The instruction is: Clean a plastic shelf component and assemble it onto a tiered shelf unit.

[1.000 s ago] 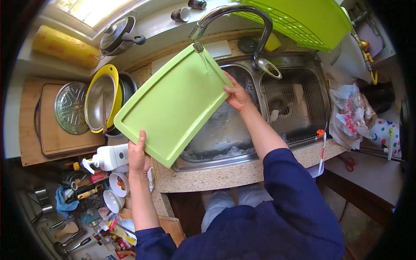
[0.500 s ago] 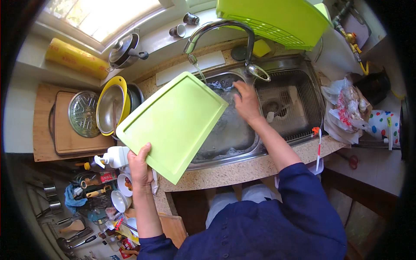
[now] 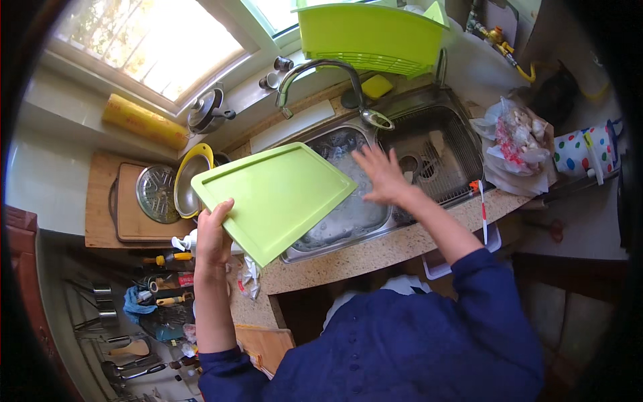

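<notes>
1. Head view shows your left hand (image 3: pixel 213 236) with its grip closed around the lower left corner of the green cutting board (image 3: pixel 276 195), thumb on top.
2. You hold the board tilted above the counter (image 3: pixel 375 251) edge and the left part of the sink (image 3: pixel 365 201), clear of both.
3. Your right hand (image 3: pixel 383 175) has a wide grip, fingers spread (a little blurred), holding nothing; it hovers over the sink just beside the board's right corner, apart from it.
4. Behind your right hand the grey faucet (image 3: pixel 321 70) arches over the sink, with a green dish rack (image 3: pixel 372 37) beyond it.
5. Left of the board, a yellow-rimmed pan (image 3: pixel 191 184) leans beside a wooden board (image 3: pixel 127 214) carrying a round glass lid (image 3: pixel 155 194).
</notes>
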`<state>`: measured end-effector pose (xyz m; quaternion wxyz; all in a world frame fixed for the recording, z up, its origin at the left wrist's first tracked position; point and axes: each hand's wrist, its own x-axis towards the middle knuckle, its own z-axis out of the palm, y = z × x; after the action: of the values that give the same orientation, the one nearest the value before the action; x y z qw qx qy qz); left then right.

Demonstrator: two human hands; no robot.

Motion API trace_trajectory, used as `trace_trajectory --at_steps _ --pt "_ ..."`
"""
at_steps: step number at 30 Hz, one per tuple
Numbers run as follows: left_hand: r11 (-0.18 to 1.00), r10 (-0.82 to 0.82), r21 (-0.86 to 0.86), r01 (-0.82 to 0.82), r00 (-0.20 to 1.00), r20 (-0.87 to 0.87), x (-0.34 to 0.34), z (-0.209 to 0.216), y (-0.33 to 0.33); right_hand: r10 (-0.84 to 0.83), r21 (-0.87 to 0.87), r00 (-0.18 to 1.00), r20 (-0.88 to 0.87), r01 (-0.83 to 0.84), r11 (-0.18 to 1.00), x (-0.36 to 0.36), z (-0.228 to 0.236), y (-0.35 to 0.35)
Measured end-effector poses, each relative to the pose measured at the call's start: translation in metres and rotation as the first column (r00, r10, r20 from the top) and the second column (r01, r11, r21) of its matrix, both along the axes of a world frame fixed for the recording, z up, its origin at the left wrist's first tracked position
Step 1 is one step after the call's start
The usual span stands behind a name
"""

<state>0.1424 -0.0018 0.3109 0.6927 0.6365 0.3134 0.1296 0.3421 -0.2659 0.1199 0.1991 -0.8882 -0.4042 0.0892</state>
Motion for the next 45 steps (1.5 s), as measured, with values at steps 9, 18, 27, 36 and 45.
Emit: trace_trajectory --at_steps 9,18,27,36,45 --pt "0.941 -0.327 -0.082 0.328 0.945 0.034 0.057 0.032 -0.057 0.030 0.804 0.963 -0.267 0.205 0.558 -0.054 0.007 0.017" --pt "0.767 -0.178 0.621 0.161 0.983 -0.035 0.078 -0.022 -0.036 0.418 0.682 0.571 -0.706 0.709 0.183 -0.028 0.017 -0.035" --pt "0.643 -0.376 0.695 0.322 0.923 -0.081 0.118 -0.056 -0.050 0.518 0.602 0.430 -0.739 0.766 0.224 -0.024 0.035 -0.044" --pt "0.648 -0.222 0.712 0.270 0.961 -0.162 0.127 -0.062 -0.054 0.200 0.611 0.580 -0.789 0.707 0.356 -0.019 0.053 -0.037" --pt "0.377 -0.117 0.925 0.053 0.993 -0.009 0.128 -0.059 -0.068 -0.017 0.764 0.801 -0.599 0.578 0.286 -0.009 0.062 -0.027"
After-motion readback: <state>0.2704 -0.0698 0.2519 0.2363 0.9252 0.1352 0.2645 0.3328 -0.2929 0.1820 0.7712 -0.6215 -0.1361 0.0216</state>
